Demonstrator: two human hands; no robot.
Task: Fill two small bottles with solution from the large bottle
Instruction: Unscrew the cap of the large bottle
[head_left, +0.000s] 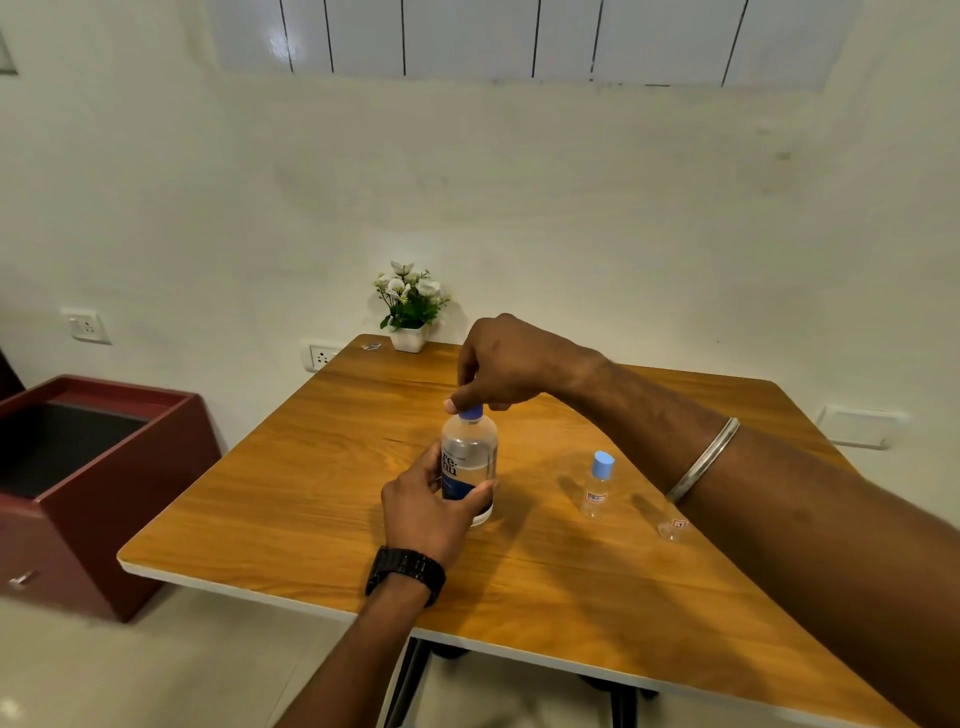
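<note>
Two small bottles wait unfilled, so we judge the task barely begun. Largest first: our square wooden table (322, 499) with its pale edge carries everything, set against a plain white wall (571, 197) with sockets. A dark red box-like cabinet (88, 478) stands on the floor to the left, and a small white pot of artificial white flowers (410, 312) sits at the table's far edge.

On the table, the large clear plastic bottle with a blue label (469, 462) stands upright near the middle. Our left hand (431, 504) wraps its fingers round the lower body to steady it. Our right hand (506, 364) comes from above and pinches the blue screw cap (471, 413) between thumb and fingers; the cap is still on, so opening appears to be the step in hand.

To the right, well apart, stands the small clear bottle with a light blue cap (597, 486), seemingly empty. Just beyond it, a second small clear bottle (672, 527) is half hidden by our right forearm; we cannot tell whether it is capped.

Left to do: uncap, pour into both, close.
</note>
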